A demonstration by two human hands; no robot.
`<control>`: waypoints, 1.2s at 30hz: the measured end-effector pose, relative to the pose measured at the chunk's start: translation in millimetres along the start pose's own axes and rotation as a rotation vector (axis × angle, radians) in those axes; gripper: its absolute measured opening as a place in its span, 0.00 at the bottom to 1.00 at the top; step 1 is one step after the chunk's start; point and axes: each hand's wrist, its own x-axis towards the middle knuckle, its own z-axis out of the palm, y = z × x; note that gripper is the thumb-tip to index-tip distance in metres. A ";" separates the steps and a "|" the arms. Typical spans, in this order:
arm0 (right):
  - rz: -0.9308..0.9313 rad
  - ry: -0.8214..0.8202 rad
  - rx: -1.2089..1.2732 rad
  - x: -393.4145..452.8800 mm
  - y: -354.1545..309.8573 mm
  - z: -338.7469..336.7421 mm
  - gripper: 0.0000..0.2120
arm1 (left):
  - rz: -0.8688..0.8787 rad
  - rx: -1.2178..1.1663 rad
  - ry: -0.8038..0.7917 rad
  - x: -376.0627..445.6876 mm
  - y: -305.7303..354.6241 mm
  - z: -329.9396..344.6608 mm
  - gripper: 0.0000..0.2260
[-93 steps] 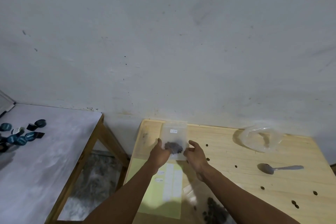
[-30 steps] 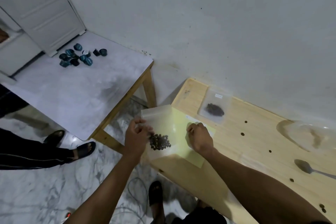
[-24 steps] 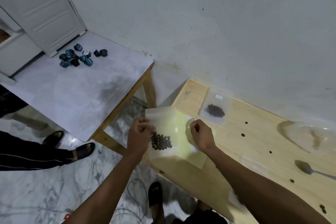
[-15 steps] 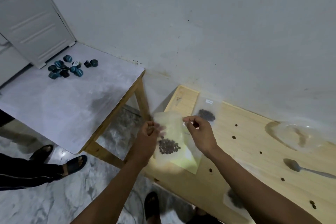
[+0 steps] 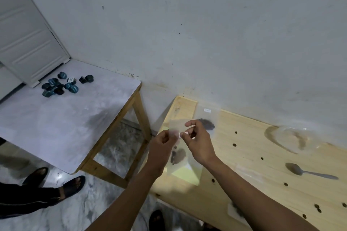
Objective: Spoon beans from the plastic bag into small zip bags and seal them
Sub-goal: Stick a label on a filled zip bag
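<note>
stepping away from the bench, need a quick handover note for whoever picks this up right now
Left hand pinches the upper left edge of a small clear zip bag of dark beans, held above the pale wooden table. Right hand pinches a small white label at the bag's top.
Done: one filled, labelled clear zip bag lies by the wall.
Left: finish and put down the held bag. The large clear plastic bag and metal spoon lie to the right; loose beans are scattered on the table.

Held zip bag (image 5: 177,155) motion-blurred.
</note>
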 end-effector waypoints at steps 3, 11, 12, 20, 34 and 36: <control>0.016 0.004 0.030 -0.6 -3.7 -0.1 0.15 | -0.006 -0.014 0.023 3.3 -0.3 2.1 0.04; 0.374 -0.017 0.252 3.3 5.5 -8.4 0.22 | 0.058 0.039 0.011 7.6 2.6 -0.9 0.04; 0.392 -0.034 0.278 3.3 7.3 -9.6 0.19 | 0.072 0.061 -0.002 7.6 2.7 -0.7 0.04; 0.434 -0.060 0.347 -1.9 19.0 -16.7 0.18 | 0.067 0.118 -0.010 12.7 -3.5 6.6 0.03; 0.554 0.096 0.362 4.2 68.6 -69.8 0.10 | -0.098 0.227 -0.019 60.3 -21.0 52.6 0.13; 0.546 0.191 0.347 13.4 68.5 -74.7 0.13 | -0.088 0.293 -0.055 66.6 -26.8 57.8 0.15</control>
